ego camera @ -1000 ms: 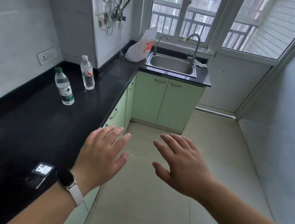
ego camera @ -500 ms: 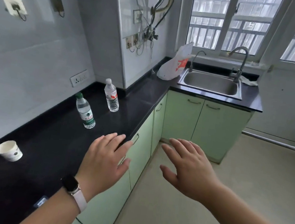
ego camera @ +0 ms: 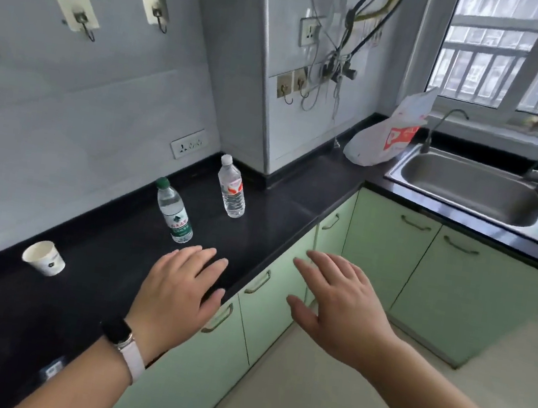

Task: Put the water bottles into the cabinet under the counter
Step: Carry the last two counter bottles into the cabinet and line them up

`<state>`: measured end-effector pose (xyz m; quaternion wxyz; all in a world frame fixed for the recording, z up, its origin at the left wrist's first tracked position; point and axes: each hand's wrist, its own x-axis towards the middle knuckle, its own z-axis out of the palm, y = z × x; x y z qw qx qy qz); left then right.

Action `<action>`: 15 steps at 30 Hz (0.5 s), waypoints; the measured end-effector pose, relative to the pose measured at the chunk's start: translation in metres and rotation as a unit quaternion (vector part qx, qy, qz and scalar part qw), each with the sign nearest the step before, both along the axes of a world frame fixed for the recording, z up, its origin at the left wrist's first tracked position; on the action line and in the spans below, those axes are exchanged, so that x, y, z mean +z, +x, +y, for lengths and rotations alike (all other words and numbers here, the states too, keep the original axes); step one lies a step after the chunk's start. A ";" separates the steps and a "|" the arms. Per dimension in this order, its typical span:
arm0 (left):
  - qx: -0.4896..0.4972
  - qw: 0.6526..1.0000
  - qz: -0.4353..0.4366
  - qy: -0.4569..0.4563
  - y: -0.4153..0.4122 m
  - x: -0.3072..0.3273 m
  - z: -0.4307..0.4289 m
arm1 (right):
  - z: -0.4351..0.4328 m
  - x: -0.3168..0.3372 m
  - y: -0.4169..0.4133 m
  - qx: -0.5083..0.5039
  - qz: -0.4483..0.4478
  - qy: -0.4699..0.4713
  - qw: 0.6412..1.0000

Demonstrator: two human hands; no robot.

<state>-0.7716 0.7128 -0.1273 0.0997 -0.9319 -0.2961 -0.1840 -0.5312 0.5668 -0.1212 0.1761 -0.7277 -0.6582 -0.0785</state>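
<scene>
Black stone counter [ego camera: 98, 249] runs along the wall of a narrow kitchen, with pale green cabinets beneath it. A paper cup [ego camera: 44, 258] stands at its left, at about nine o'clock from the left hand [ego camera: 179, 291].

Both water bottles are upright on the counter, well apart from each other and not yet touched. The green-capped bottle [ego camera: 174, 213] is near the left hand's fingertips, at twelve o'clock from it. The white-capped bottle [ego camera: 232, 187] stands further back, at one o'clock.

The left hand hangs palm down over the counter's front edge. Its fingers are straight and close together, its thumb is out to the side, and it holds nothing. The right hand [ego camera: 339, 307] is also palm down, in front of the cabinet doors. Its fingers are a little spread and it is empty.

At two o'clock from that hand a plastic bag [ego camera: 388, 134] leans beside the sink [ego camera: 470, 190].

All the doors appear closed, so opening comes first. The right hand is nearest the door [ego camera: 270, 321] with the handle [ego camera: 258, 282] at its ten o'clock. It looks best to hook that handle and swing the door wide. The left hand can meanwhile wrap the green-capped bottle around its label, low on the body, so it does not tip.
</scene>
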 end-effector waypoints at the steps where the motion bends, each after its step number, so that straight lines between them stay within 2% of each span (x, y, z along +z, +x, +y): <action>1: 0.014 1.000 0.000 -0.002 -0.001 -0.001 0.007 | 0.011 -0.001 0.004 0.008 0.002 -0.003 1.000; 9: 0.080 0.996 -0.016 -0.023 -0.001 -0.034 0.087 | 0.112 -0.022 0.019 0.051 0.006 -0.051 0.997; 15: 0.148 0.982 -0.055 -0.106 0.000 -0.081 0.176 | 0.212 -0.045 0.035 0.048 0.030 -0.089 0.994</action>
